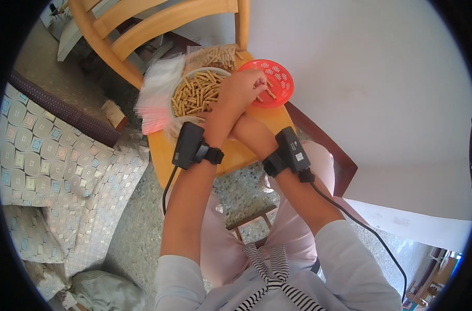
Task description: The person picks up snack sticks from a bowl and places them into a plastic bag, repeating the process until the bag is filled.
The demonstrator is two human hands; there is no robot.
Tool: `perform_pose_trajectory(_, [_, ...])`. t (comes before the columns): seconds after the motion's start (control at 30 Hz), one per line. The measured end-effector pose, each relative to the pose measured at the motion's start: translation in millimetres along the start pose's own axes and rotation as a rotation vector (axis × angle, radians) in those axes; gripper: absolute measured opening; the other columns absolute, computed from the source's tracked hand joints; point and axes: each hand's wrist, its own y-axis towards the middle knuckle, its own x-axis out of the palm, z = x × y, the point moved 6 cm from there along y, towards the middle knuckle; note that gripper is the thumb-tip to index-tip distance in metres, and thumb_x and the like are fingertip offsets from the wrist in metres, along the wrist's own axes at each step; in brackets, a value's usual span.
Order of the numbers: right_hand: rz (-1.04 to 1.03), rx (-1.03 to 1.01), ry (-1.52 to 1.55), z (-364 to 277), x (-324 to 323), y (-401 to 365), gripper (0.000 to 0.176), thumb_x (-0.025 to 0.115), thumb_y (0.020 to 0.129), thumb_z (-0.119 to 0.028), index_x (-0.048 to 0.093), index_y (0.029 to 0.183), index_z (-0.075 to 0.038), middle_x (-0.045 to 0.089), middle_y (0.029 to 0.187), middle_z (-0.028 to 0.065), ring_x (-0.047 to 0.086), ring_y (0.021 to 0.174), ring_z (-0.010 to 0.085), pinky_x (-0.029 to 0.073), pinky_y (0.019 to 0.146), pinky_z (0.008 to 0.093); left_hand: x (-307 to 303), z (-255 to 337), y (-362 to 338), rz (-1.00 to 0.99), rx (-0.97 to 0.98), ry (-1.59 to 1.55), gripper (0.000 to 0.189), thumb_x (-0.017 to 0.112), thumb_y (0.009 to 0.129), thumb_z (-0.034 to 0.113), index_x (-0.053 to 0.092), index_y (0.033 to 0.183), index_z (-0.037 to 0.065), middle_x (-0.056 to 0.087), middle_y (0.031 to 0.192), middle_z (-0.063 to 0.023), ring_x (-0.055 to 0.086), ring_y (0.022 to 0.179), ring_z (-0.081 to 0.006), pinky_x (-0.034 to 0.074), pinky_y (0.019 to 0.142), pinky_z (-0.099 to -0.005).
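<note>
My arms are crossed. My left hand (243, 87) is over the left edge of a red slotted basket (287, 78), its fingertips pinched on a short brown stick (271, 94). A few more sticks lie in the basket. Beneath my left wrist, my right hand (209, 115) is mostly hidden at the lower edge of a round bowl (171, 103) of brown sticks (194, 93); its grip cannot be made out. Behind the bowl lies a clear bag (215, 56) with similar sticks. Clear plastic bags (161, 83) with pinkish edges are stacked left of the bowl.
Everything stands on the seat of a wooden chair (225, 161), whose slatted back (173, 26) rises behind. A white wall (381, 93) is on the right. Patterned cloth (54, 150) hangs at the left. Each wrist carries a strapped black device with a cable.
</note>
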Motion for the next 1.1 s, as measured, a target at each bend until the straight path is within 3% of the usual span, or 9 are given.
perform_pose_trajectory(0.13, [-0.022, 0.053, -0.021, 11, -7, -5, 0.046, 0.056, 0.093, -0.045, 0.064, 0.115, -0.006, 0.065, 0.115, 0.0223, 0.059, 0.109, 0.0381, 0.045, 0.095, 0.0462, 18, -2, 6, -0.197, 0.021, 0.104, 0.011, 0.068, 0.084, 0.019, 0.067, 0.086, 0.009, 0.072, 0.081, -0.0041, 0.069, 0.079, -0.0227, 0.052, 0.066, -0.036])
perform_pose_trajectory(0.37, [-0.042, 0.052, -0.02, 8, -5, 3, 0.04, 0.054, 0.094, -0.039, 0.065, 0.114, -0.006, 0.066, 0.115, 0.021, 0.061, 0.109, 0.0371, 0.046, 0.096, 0.0482, 22, -7, 5, -0.229, 0.065, 0.208, 0.017, 0.067, 0.085, 0.025, 0.073, 0.094, 0.012, 0.074, 0.085, -0.0068, 0.07, 0.081, -0.025, 0.052, 0.068, -0.0378])
perform_pose_trajectory(0.47, [-0.093, 0.024, -0.022, 1, 0, 19, 0.038, 0.053, 0.094, -0.036, 0.065, 0.113, -0.006, 0.066, 0.115, 0.0204, 0.061, 0.109, 0.0367, 0.046, 0.096, 0.049, 5, 4, -2, -0.146, 0.004, 0.179, 0.025, 0.064, 0.09, 0.032, 0.075, 0.099, 0.012, 0.073, 0.085, -0.0102, 0.069, 0.081, -0.0271, 0.052, 0.069, -0.0382])
perform_pose_trajectory(0.53, [-0.14, -0.004, -0.029, -6, 6, 35, 0.036, 0.053, 0.094, -0.034, 0.066, 0.113, -0.006, 0.067, 0.115, 0.02, 0.062, 0.109, 0.0364, 0.046, 0.096, 0.0496, -18, -7, -11, 0.039, -0.194, 0.052, 0.033, 0.059, 0.093, 0.039, 0.075, 0.101, 0.01, 0.072, 0.087, -0.0135, 0.069, 0.08, -0.0287, 0.051, 0.071, -0.0383])
perform_pose_trajectory(0.63, [-0.169, -0.051, -0.031, -23, 3, 56, 0.035, 0.052, 0.094, -0.032, 0.066, 0.112, -0.006, 0.067, 0.115, 0.0196, 0.062, 0.109, 0.0361, 0.046, 0.096, 0.0502, -52, -21, -29, 0.2, -0.245, 0.04, 0.036, 0.059, 0.094, 0.04, 0.074, 0.105, 0.01, 0.072, 0.088, -0.0139, 0.068, 0.079, -0.0292, 0.051, 0.072, -0.0385])
perform_pose_trajectory(0.7, [-0.663, 0.13, -0.257, -17, 18, 59, 0.034, 0.054, 0.093, -0.029, 0.063, 0.113, -0.004, 0.068, 0.1, 0.0207, 0.066, 0.088, 0.0378, 0.053, 0.072, 0.0487, -72, -32, -49, 0.179, -0.3, 0.031, 0.036, 0.058, 0.094, 0.041, 0.073, 0.107, 0.01, 0.072, 0.089, -0.014, 0.069, 0.08, -0.0297, 0.051, 0.073, -0.0385])
perform_pose_trajectory(0.83, [-0.567, -0.025, -0.332, -21, 23, 62, 0.028, 0.052, 0.093, -0.026, 0.066, 0.1, -0.003, 0.069, 0.09, 0.0199, 0.067, 0.078, 0.0375, 0.052, 0.063, 0.0502, -95, -49, -86, 0.099, -0.441, 0.243, 0.033, 0.057, 0.093, 0.039, 0.072, 0.106, 0.013, 0.072, 0.092, -0.0112, 0.068, 0.088, -0.0328, 0.052, 0.075, -0.0424])
perform_pose_trajectory(0.9, [-0.577, 0.084, -0.308, -16, 30, 60, 0.055, 0.035, 0.1, -0.044, 0.072, 0.086, -0.005, 0.071, 0.084, 0.0167, 0.069, 0.086, 0.0378, 0.052, 0.077, 0.05, -94, -50, -96, 0.095, -0.497, 0.306, 0.032, 0.057, 0.093, 0.039, 0.072, 0.105, 0.013, 0.073, 0.092, -0.0106, 0.069, 0.087, -0.0323, 0.052, 0.075, -0.0418])
perform_pose_trajectory(1.1, [-0.715, 0.3, -0.133, -8, 12, 65, 0.064, 0.03, 0.101, -0.048, 0.073, 0.091, -0.002, 0.071, 0.092, 0.0214, 0.067, 0.089, 0.0408, 0.05, 0.083, 0.0493, -123, -53, -120, 0.134, -0.517, 0.235, 0.032, 0.06, 0.091, 0.041, 0.074, 0.101, 0.014, 0.073, 0.09, -0.0082, 0.07, 0.085, -0.0293, 0.052, 0.074, -0.0397])
